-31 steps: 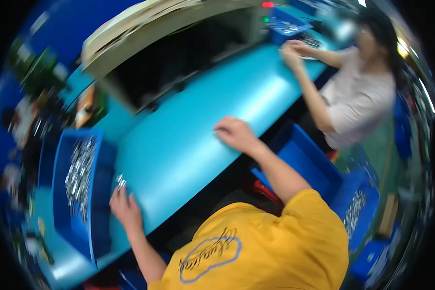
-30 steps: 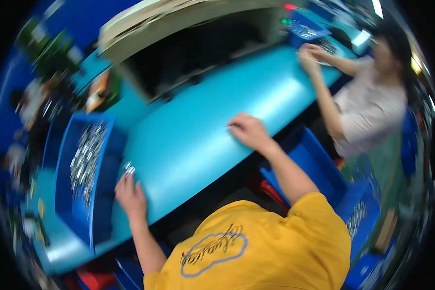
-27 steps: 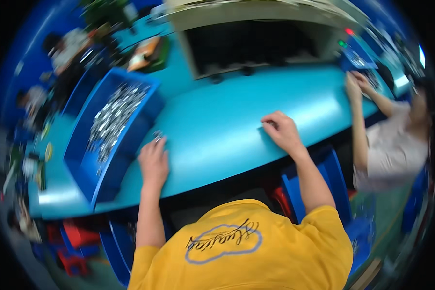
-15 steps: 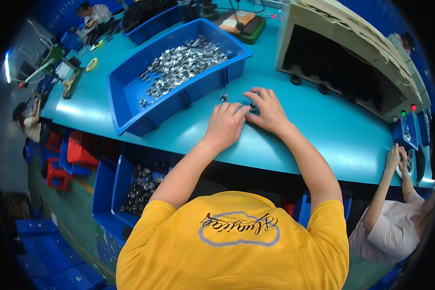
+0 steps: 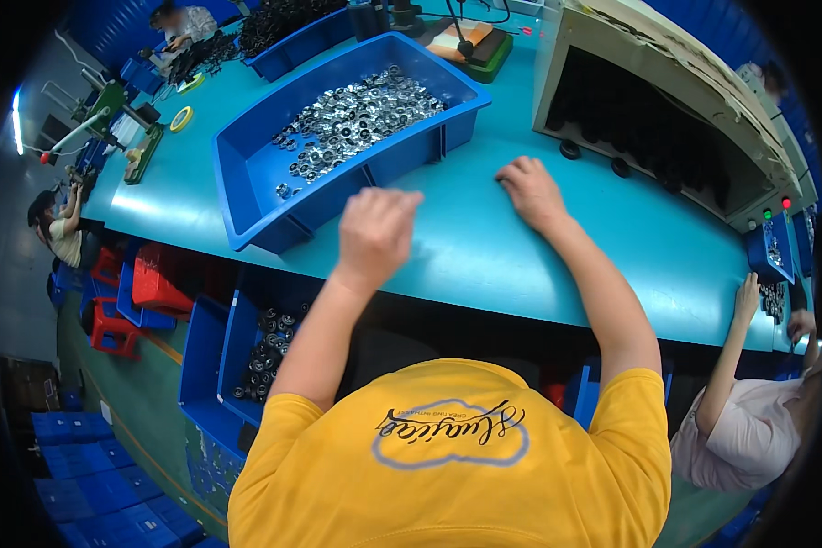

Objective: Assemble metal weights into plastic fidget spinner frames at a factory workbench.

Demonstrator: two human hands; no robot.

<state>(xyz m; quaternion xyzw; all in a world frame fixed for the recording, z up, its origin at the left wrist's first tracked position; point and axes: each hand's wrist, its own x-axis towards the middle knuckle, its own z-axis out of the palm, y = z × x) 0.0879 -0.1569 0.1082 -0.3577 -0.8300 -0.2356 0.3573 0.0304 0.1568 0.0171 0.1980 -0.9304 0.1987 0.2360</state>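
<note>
Two hands: both belong to a person in a yellow shirt (image 5: 447, 447), seen from above and behind, leaning over a turquoise surface (image 5: 484, 247).
Under the surface: blue bins sit low at the person's left, one of them holding dark ring-shaped parts (image 5: 269, 352); red crates stand further left.
Left hand (image 5: 374, 233): lifted off the surface and blurred with motion, just short of the near wall of a big blue tray; its fingers are curled in, but I cannot tell whether they hold anything.
Right hand (image 5: 532, 190): resting palm down on the surface, fingers bent and narrow; whether a part lies under them is hidden.
What has changed: half a second ago both hands were pressed together on one spot of the surface beside the tray; now they have parted, the left one rising toward the tray and the right one staying down.
What that suggests: the work at that spot looks finished for the moment, and the left hand seems headed for fresh parts.
Blue tray (image 5: 256, 196): sits on the surface just beyond the left hand, heaped at its far end with small silver metal rings (image 5: 356, 119).
Machine housing (image 5: 667, 110): beige box with a dark opening, beyond the right hand.
Co-worker: a person in a pale shirt (image 5: 749, 438) at the far right reaches toward a small blue box.
</note>
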